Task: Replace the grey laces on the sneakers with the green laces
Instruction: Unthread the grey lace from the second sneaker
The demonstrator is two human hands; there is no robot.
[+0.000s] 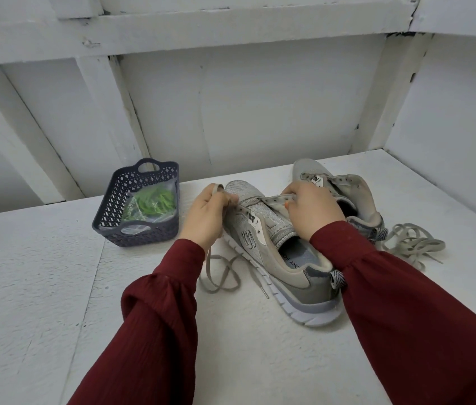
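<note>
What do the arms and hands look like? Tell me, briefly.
The left sleeve and right sleeve are long, dark red, of crinkled fabric, puffed above gathered cuffs. The left hand and right hand are bare: no gloves, rings or watch show. One right-hand nail looks orange.

**Wine-red sleeves, bare hands**

Both arms are covered down to the wrist by long sleeves in a deep wine red. The left sleeve (154,311) and the right sleeve (406,302) are made of a thin, crinkled cloth with fine ridges running lengthwise. Each is cut full and puffs out along the forearm, then gathers into a narrow, close-fitting cuff (191,247) at the wrist. The left hand (206,214) and the right hand (312,211) are bare. One nail (286,204) on the right hand seems to carry orange polish.
</note>
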